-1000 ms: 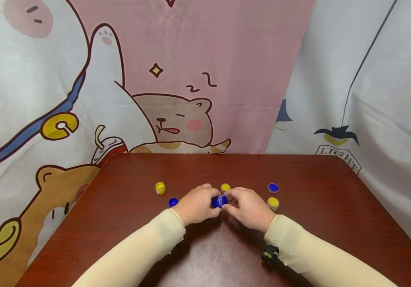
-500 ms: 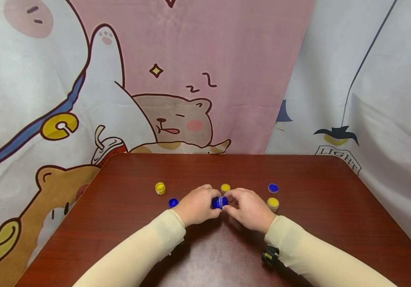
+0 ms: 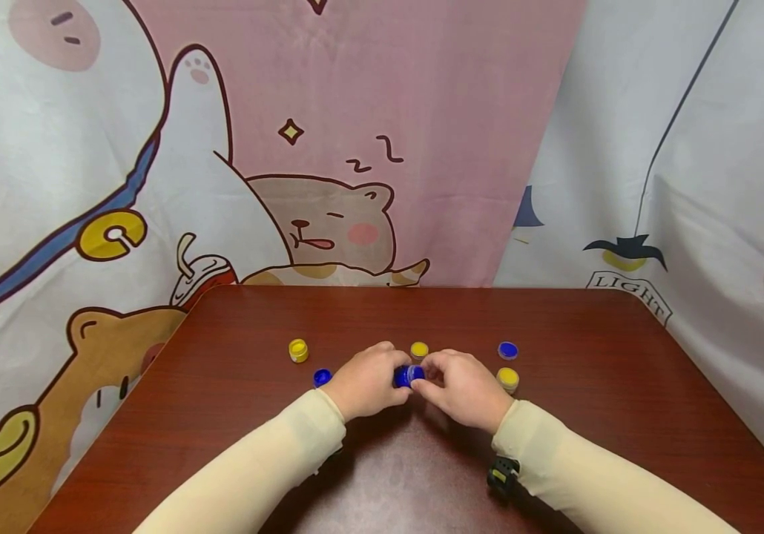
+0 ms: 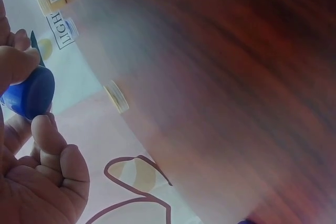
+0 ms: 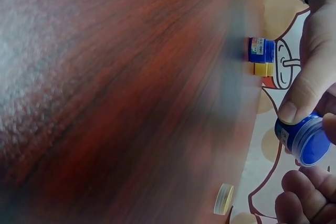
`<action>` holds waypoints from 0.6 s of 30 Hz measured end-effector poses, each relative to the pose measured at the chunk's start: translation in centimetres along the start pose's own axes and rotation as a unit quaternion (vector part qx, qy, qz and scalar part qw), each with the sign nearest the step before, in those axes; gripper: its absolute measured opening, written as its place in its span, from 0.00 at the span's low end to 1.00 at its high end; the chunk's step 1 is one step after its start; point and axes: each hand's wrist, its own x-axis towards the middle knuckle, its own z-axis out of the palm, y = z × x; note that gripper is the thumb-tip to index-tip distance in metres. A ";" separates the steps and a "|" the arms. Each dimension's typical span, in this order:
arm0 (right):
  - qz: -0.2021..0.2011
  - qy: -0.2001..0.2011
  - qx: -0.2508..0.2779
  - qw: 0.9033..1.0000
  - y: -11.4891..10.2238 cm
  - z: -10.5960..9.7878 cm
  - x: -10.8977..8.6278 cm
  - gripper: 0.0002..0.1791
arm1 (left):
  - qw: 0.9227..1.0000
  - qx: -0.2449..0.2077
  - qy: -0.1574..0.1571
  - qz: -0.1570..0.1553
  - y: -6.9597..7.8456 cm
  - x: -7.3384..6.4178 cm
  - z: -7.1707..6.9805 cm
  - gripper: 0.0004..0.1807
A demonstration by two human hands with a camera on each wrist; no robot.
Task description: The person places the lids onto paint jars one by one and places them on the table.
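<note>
Just ahead of the body, my left hand (image 3: 367,380) grips a small blue paint jar (image 5: 284,132), tilted on its side. Its clear-rimmed lid (image 5: 315,148) faces my right hand (image 3: 465,387), whose thumb and fingers close in on the lid's edge. In the left wrist view the jar's round blue base (image 4: 41,95) shows between fingers. Beyond the hands lies a yellow lid (image 3: 419,348). To the left of the left hand, a lidless blue jar (image 3: 323,377) is partly covered by that hand in the head view.
An open yellow paint jar (image 3: 298,351) stands farther left on the brown table (image 3: 589,334). Right of the hands are a lidded yellow jar (image 3: 508,379) and, behind it, a blue lid (image 3: 507,350). A cartoon-printed cloth (image 3: 462,148) hangs behind the table.
The right hand's fingers shift slightly at the lid. Left hand and blue jar stay nearly in place, and the things on the table have not moved.
</note>
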 end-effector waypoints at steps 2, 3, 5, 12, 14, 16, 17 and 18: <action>-0.002 -0.001 -0.001 1.000 0.1 0.0 0.0 0.11 | 1.000 0.001 -0.001 0.000 0.0 0.0 0.0 0.21; -0.002 -0.001 0.000 1.000 0.1 0.0 0.0 0.11 | 1.000 0.002 0.000 0.001 0.0 0.0 0.0 0.21; 0.000 -0.004 0.005 1.000 0.1 0.0 0.0 0.11 | 1.000 0.002 0.001 0.003 0.0 0.0 0.0 0.21; -0.011 -0.012 0.047 0.999 0.3 0.2 -0.2 0.14 | 1.000 -0.006 0.005 0.006 0.0 -0.1 0.0 0.21; -0.019 -0.015 0.049 0.999 0.4 0.2 -0.3 0.14 | 1.000 -0.007 0.004 0.007 0.0 -0.1 0.0 0.20; -0.021 -0.016 0.044 0.999 0.4 0.2 -0.3 0.15 | 1.000 -0.008 0.003 0.006 0.0 -0.1 0.0 0.20; -0.022 -0.016 0.041 0.999 0.4 0.1 -0.4 0.16 | 1.000 -0.009 0.002 0.006 0.0 -0.1 0.0 0.20; -0.021 -0.017 0.039 0.999 0.4 0.1 -0.4 0.15 | 1.000 -0.010 0.002 0.006 0.0 -0.1 0.0 0.20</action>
